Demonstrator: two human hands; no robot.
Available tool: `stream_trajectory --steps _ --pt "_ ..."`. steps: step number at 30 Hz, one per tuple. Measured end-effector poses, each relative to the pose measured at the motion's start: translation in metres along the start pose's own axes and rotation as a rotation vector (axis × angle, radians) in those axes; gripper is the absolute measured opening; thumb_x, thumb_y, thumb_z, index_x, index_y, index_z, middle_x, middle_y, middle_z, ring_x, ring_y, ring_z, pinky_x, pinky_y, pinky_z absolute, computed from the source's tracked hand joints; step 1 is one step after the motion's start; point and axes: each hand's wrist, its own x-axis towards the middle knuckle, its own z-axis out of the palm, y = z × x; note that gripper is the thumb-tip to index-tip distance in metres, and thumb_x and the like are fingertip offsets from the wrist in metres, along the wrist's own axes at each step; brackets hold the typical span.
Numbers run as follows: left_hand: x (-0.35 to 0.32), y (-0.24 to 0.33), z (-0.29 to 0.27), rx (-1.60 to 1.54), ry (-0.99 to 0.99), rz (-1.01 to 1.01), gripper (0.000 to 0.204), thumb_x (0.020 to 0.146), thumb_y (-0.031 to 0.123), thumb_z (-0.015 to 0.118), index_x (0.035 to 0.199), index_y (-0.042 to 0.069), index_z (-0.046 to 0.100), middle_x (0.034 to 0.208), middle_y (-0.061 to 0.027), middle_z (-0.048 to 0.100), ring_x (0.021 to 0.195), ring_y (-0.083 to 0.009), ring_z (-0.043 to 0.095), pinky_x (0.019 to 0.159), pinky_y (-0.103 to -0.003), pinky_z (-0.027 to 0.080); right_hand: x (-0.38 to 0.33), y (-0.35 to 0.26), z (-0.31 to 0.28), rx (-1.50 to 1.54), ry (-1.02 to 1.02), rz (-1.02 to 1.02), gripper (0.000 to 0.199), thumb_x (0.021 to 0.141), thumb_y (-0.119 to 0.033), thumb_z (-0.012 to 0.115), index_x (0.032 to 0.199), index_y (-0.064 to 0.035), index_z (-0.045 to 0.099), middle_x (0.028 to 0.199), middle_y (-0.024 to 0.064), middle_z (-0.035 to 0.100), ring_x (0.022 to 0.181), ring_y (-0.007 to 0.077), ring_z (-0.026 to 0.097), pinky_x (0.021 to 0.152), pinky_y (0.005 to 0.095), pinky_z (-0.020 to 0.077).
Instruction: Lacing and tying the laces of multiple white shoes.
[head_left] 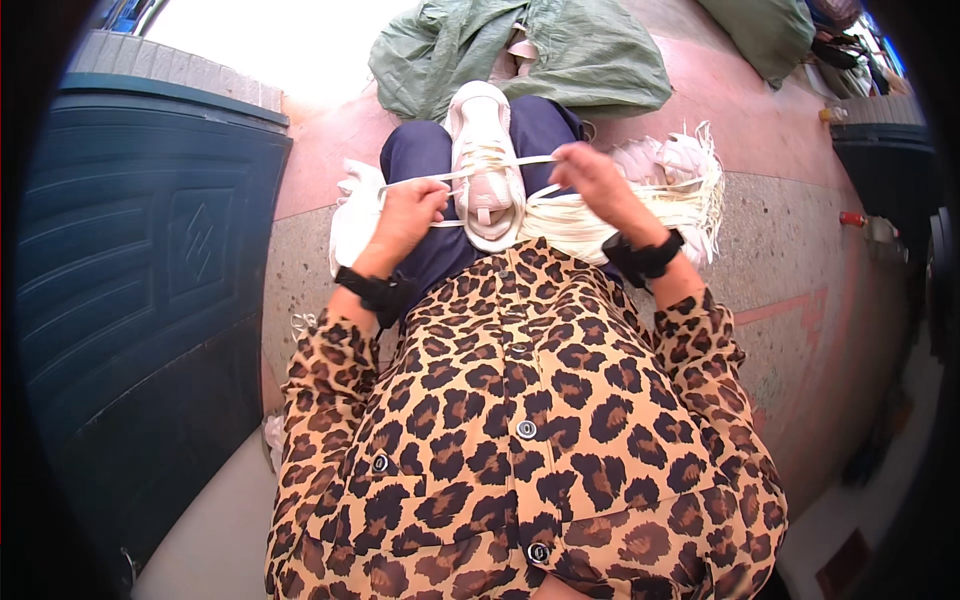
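Observation:
A white and pale pink sneaker (479, 108) rests between my thighs, toe pointing away from me and its heel opening toward me. Cream shoelace (535, 160) runs through its upper eyelets and stretches out to both sides. My left hand (408, 215) pinches a lace end just left of the sneaker. At the right, my right hand (600, 185) is closed on the other end, pulled out level with the tongue. Across my right thigh lies a thick bundle of loose cream laces (570, 222).
A green woven sack (600, 60) lies on the floor beyond my knees, with something pale pink in its opening. More white and pink pieces (660, 160) lie beside my right leg. Dark blue door panels (130, 250) stand at left. Another green sack (765, 40) is at far right.

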Motion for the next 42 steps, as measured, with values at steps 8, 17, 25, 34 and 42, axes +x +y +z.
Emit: stream_trajectory --steps 8,17,25,34,42 --pt "0.011 -0.012 0.018 0.591 0.249 0.36 0.017 0.083 0.017 0.05 0.084 0.002 0.059 0.079 -0.0187 0.06 0.076 -0.035 0.057 0.067 -0.042 0.046 0.01 0.014 0.036 -0.306 -0.156 0.069 0.017 0.08 -0.016 0.053 0.087 -0.003 0.062 0.079 0.017 0.061 0.074 0.0311 0.059 0.066 0.0357 0.0456" --pt "0.013 -0.005 0.024 0.739 0.319 0.28 0.017 0.083 0.019 0.047 0.083 0.004 0.056 0.081 -0.0148 0.059 0.076 -0.0331 0.058 0.065 -0.042 0.046 0.024 0.008 0.05 -0.707 -0.167 0.083 0.016 0.074 -0.013 0.052 0.079 -0.0012 0.062 0.076 0.0185 0.061 0.075 0.0332 0.059 0.068 0.0407 0.046" --pt "0.016 0.005 0.033 0.975 0.349 0.428 0.008 0.077 0.012 0.049 0.078 0.005 0.054 0.076 -0.0143 0.057 0.072 -0.0319 0.057 0.061 -0.041 0.045 0.03 0.001 0.062 -1.05 -0.16 -0.372 0.004 0.067 -0.01 0.056 0.067 -0.0106 0.06 0.067 0.0054 0.059 0.065 0.0209 0.06 0.058 0.0352 0.0412" --pt "0.02 0.0 0.038 0.722 0.387 0.369 0.012 0.077 0.017 0.053 0.073 0.006 0.056 0.073 -0.0103 0.059 0.069 -0.0276 0.056 0.061 -0.041 0.045 0.016 -0.001 0.055 -0.99 0.169 -0.326 0.016 0.072 -0.024 0.059 0.064 -0.0113 0.056 0.066 0.0021 0.052 0.072 0.0191 0.049 0.063 0.0333 0.0355" --pt "-0.002 0.004 0.044 1.18 0.463 0.551 0.018 0.071 0.026 0.061 0.072 0.008 0.057 0.077 -0.004 0.057 0.078 -0.0219 0.049 0.064 -0.036 0.037 0.01 -0.005 0.058 -1.023 0.053 -0.209 0.014 0.07 -0.022 0.058 0.065 -0.0092 0.061 0.073 0.0064 0.055 0.078 0.0207 0.049 0.068 0.0366 0.0339"
